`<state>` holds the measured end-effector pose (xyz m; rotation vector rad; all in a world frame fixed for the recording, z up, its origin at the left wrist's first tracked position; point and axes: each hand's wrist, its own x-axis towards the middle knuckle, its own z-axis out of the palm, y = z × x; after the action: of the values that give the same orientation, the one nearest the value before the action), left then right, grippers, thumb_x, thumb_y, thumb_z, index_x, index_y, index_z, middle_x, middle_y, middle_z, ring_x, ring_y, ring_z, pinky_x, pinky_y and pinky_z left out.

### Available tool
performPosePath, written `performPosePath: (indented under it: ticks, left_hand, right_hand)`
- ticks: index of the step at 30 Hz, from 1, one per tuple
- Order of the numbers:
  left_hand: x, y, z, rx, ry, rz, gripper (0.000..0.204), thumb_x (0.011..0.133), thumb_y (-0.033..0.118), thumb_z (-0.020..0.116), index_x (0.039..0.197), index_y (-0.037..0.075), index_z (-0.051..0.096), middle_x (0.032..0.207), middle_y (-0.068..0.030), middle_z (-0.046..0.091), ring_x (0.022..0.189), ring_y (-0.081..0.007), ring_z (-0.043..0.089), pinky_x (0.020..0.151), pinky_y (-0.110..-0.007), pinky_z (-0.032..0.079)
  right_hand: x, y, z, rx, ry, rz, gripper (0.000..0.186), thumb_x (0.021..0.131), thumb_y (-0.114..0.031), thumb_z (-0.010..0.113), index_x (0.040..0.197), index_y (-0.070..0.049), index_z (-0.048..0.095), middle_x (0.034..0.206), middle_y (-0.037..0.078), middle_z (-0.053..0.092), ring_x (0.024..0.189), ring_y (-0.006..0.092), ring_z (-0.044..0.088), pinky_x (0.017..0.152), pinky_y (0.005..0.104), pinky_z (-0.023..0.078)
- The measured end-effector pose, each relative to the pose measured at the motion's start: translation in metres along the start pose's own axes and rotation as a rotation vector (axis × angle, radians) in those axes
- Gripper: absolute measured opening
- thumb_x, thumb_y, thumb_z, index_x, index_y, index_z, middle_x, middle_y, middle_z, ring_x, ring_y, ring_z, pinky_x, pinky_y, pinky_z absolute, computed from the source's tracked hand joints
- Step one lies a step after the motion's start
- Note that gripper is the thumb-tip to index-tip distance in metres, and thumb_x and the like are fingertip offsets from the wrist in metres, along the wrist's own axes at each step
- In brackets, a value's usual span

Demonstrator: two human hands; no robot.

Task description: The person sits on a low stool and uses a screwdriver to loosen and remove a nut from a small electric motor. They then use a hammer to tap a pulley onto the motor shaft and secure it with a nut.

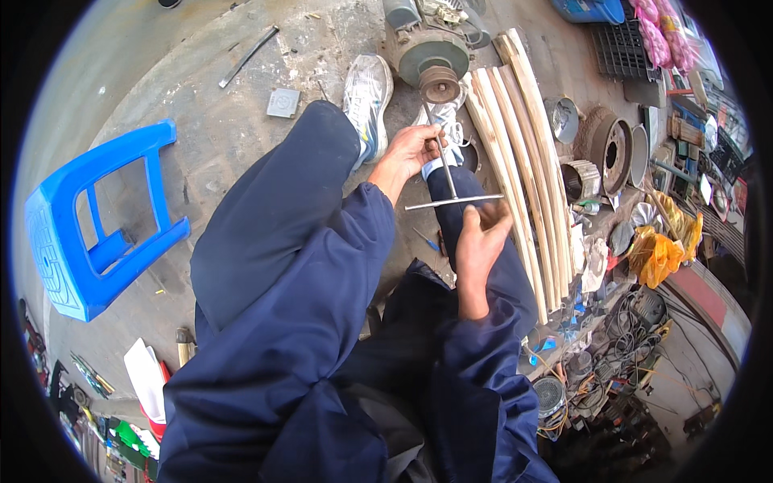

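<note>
A metal T-handle wrench [447, 167] points away from me, its far end by the grooved pulley [440, 84] of a greenish electric motor [431, 58]. Around the wrench's shaft, my left hand [413, 150] is closed. Just on the near side of the crossbar is my right hand [485, 235]; motion smears its fingers, so whether they touch the bar is unclear. The motor stands on the ground beyond my shoes [368, 101]. Whether the wrench's tip sits on a bolt cannot be made out.
Long wooden poles [515, 161] lie along my right leg. A blue plastic stool [68, 241] rests on its side at left. A flat metal bar [249, 57] and a small grey plate [283, 102] lie on the ground. Rusty wheel parts [612, 146] and tangled cables [624, 350] crowd the right.
</note>
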<state>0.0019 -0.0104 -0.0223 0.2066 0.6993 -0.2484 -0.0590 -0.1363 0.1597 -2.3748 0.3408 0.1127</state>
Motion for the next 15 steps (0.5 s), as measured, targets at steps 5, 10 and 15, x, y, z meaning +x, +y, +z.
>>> performPosePath:
  ticks: [5, 10, 15]
  left_hand:
    - [0.000, -0.003, 0.003, -0.001, 0.011, 0.020, 0.017, 0.099, 0.016, 0.066, 0.097, -0.001, 0.067, 0.082, -0.0088, 0.070, 0.062, -0.0070, 0.059, 0.056, -0.023, 0.054]
    - [0.002, 0.001, 0.002, -0.056, -0.050, 0.007, 0.018, 0.099, 0.017, 0.068, 0.099, 0.000, 0.067, 0.083, -0.0073, 0.070, 0.064, -0.0058, 0.061, 0.060, -0.022, 0.056]
    - [0.005, -0.003, 0.007, -0.055, -0.102, 0.016, 0.016, 0.100, 0.017, 0.066, 0.101, 0.001, 0.067, 0.085, -0.0079, 0.070, 0.066, -0.0069, 0.062, 0.063, -0.024, 0.058]
  right_hand:
    - [0.007, 0.003, 0.003, -0.830, -0.258, -0.841, 0.069, 0.073, -0.006, 0.071, 0.137, 0.007, 0.048, 0.124, 0.025, 0.055, 0.128, 0.0405, 0.047, 0.114, 0.0592, 0.030]
    - [0.037, 0.009, 0.046, -0.666, -0.301, -0.488, 0.042, 0.091, -0.022, 0.068, 0.125, 0.001, 0.060, 0.085, 0.023, 0.070, 0.086, 0.0398, 0.068, 0.090, 0.0506, 0.047]
    - [0.057, 0.006, 0.047, 0.430, -0.230, 0.350, 0.028, 0.099, -0.022, 0.055, 0.104, 0.004, 0.065, 0.063, 0.002, 0.056, 0.052, 0.0122, 0.050, 0.050, 0.0300, 0.040]
